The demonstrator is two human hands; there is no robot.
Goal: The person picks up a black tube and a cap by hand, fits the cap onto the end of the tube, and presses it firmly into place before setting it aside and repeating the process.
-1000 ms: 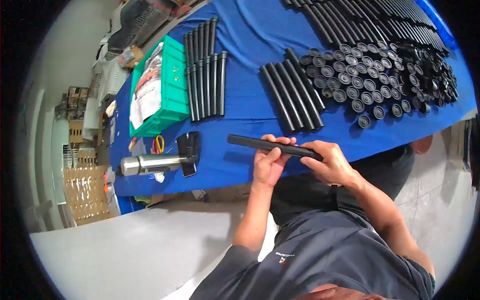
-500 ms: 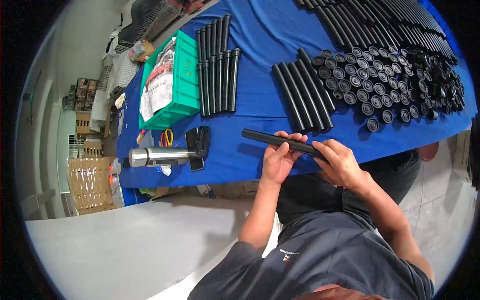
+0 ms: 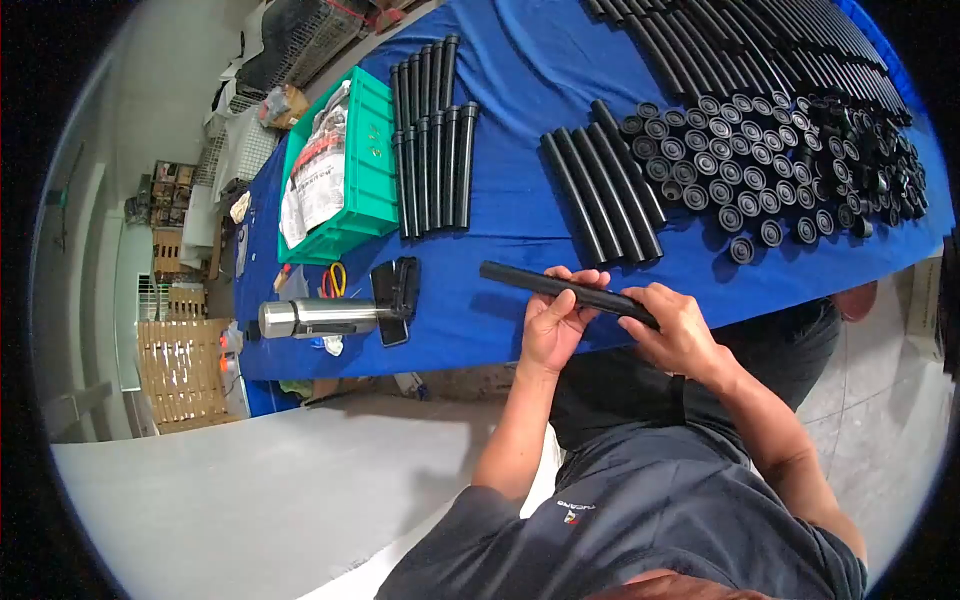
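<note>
The black tube (image 3: 512,277) was suspended in both hands above the near edge of the blue-covered tabletop (image 3: 500,185), inclined so that its left end pointed away from the body. The left hand (image 3: 549,335) was partly closed, palm up, with the thumb over the middle of the tube and the fingers around its far side. The right hand (image 3: 678,328) was closed about the right end, fingertips on top; its grip beneath the tube was hidden.

Handling: the tube appeared light and rigid, with low risk of breakage. Its smooth surface could have been slippery under a loose grip. Support at mid-length, combined with a hold at one end, appeared suitable for control of rotation and tilt. Wall thickness and end condition could not be determined.

Containers: a green crate (image 3: 372,165) stood at the left, with printed sheet material (image 3: 318,190) inside; anything below that material was concealed. A metal flask (image 3: 335,317) lay on its side near the left edge, its contents not visible. A phone (image 3: 396,333) and yellow-and-red scissors handles (image 3: 338,281) were close by.

Adjacent stock: tubes with collared ends (image 3: 437,170) lay in two groups beside the crate. Loose tubes (image 3: 590,195) lay beyond the hands, next to many round black pieces (image 3: 731,192). Further tubes (image 3: 720,45) were arranged in rows at far right.
</note>
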